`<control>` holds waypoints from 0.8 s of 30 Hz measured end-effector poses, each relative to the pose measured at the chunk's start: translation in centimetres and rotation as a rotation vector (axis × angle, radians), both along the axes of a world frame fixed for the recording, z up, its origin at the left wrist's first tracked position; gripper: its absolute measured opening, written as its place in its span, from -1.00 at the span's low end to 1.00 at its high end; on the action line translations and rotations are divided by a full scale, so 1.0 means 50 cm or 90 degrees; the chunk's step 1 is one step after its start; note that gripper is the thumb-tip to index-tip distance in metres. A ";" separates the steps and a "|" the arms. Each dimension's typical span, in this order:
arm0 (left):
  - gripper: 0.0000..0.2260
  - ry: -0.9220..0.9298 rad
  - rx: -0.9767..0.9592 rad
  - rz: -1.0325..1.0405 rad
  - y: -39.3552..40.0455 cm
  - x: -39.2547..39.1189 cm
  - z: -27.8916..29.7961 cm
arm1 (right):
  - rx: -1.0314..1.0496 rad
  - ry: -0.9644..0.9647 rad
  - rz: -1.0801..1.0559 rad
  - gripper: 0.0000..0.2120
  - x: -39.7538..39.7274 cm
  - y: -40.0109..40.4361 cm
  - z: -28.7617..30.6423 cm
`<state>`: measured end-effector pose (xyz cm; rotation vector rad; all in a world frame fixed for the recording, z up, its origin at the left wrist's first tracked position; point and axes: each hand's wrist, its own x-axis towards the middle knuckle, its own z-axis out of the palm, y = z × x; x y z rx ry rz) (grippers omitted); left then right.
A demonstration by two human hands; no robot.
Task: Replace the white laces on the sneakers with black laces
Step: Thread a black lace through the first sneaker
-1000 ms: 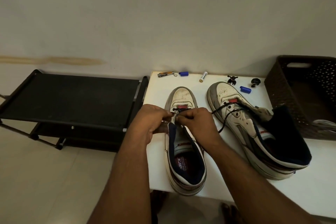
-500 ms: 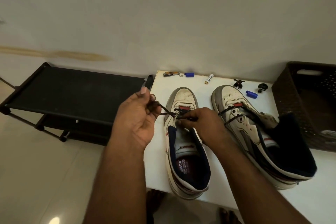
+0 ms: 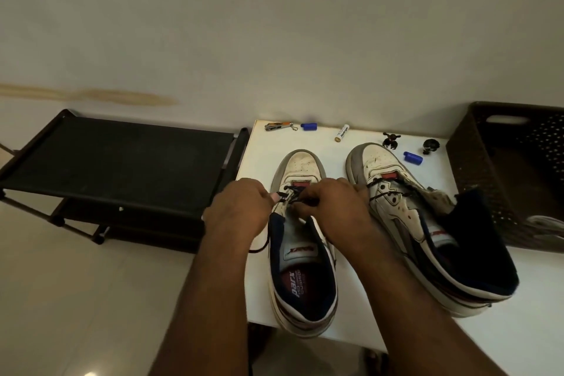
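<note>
**Inspector:** Status on the lacing?

**Onlooker:** Partly done on both shoes. The left sneaker (image 3: 300, 241) sits on the white tabletop (image 3: 259, 162), near its left edge, with a black lace (image 3: 300, 196) through only the eyelets nearest the toe; everything below is unlaced, the tongue bare. The right sneaker (image 3: 424, 223) also carries black lace across its far eyelets only, and its collar gapes open. No white lace shows on either shoe.

**Inspector:** The hands?

**Onlooker:** Both are at the left sneaker's far eyelets. The left hand (image 3: 239, 212) is curled, its fingers pinching the lace at the shoe's left eyelet row — a loose tail hangs off the tabletop's left edge beneath it. The right hand (image 3: 337, 207) is curled as well, its fingers closed on lace at the right row.

**Inspector:** Orientation?

**Onlooker:** The left sneaker's long axis runs near to far, toe toward the wall, heel overhanging the near edge slightly. The right sneaker's toe also points far, but its heel swings out right — a diagonal line, tipped toward the brown basket (image 3: 512, 174).

**Inspector:** Remaining?

**Onlooker:** By my judgement, most of it: the mid and near eyelets on both shoes, then tying.
</note>
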<state>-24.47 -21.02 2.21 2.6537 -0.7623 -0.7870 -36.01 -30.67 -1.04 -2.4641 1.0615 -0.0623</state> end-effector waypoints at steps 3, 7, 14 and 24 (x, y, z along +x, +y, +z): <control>-0.76 0.086 -0.049 0.006 -0.017 -0.004 -0.016 | -0.002 0.009 -0.006 -0.74 0.000 0.000 0.000; -0.89 0.154 -0.326 0.190 -0.001 0.001 0.011 | -0.001 0.013 -0.010 -0.76 0.000 -0.002 0.001; -0.88 -0.042 -1.096 0.693 0.046 0.068 0.046 | 0.005 -0.015 -0.013 -0.80 -0.006 -0.013 0.002; -0.76 -0.392 -0.222 0.264 0.010 0.014 0.047 | 0.005 -0.023 -0.014 -0.81 -0.005 -0.014 0.000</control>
